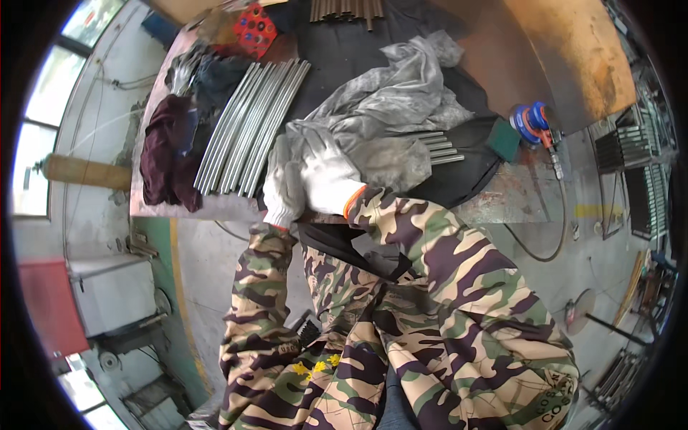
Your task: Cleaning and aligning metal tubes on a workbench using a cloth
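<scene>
Both my hands wear white knit gloves with orange cuffs and are side by side at the table's near edge. My right hand [327,174] lies on the near left end of a crumpled grey cloth [383,89], its fingers stretched forward. Close against it, my left hand [284,188] is turned on its side with its fingers pointing forward; nothing shows clearly in it. Just left of that hand, a row of shiny metal tubes [251,129] lies slanted. Several more metal rods [443,147] stick out from under the cloth's right side.
An orbital sander [530,123] with a hose and a green abrasive pad [503,140] lie at the right. A maroon cloth [168,150] is at the left edge. Behind stand a red holed block [254,31] and brownish tubes [347,9]. Black cloth [469,172] covers part of the table.
</scene>
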### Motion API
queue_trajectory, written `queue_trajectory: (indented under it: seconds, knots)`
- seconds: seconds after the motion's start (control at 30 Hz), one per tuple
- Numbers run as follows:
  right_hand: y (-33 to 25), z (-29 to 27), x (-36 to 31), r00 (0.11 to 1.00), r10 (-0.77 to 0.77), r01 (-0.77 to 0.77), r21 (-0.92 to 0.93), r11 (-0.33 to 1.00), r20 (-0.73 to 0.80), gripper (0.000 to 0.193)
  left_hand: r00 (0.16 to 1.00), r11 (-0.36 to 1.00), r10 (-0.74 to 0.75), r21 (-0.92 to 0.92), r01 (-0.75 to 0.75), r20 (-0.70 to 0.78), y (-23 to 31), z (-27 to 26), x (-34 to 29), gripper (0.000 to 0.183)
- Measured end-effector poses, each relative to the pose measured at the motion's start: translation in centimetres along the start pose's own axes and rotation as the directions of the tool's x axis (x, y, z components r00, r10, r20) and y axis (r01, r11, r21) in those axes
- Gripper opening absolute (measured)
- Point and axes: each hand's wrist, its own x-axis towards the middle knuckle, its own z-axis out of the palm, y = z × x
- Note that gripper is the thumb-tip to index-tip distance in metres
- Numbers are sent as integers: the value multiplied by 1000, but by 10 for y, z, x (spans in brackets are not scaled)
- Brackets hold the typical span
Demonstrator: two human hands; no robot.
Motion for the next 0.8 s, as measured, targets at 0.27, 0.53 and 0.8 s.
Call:
queue_trajectory:
  seconds: [0.27, 0.53, 0.8]
  knots:
    - [99, -14, -51, 990, -82, 110, 266, 958, -115, 68, 969, 924, 219, 293, -244, 116, 21, -14, -2, 70]
    - [242, -39, -104, 985, 116, -104, -99, 990, 126, 50, 983, 899, 132, 401, -174, 132, 24, -38, -5, 77]
    - [237, -86, -87, 742, 265, -322, 20, 946, -616, 34, 939, 873, 35, 446, -195, 342, 26, -62, -9, 98]
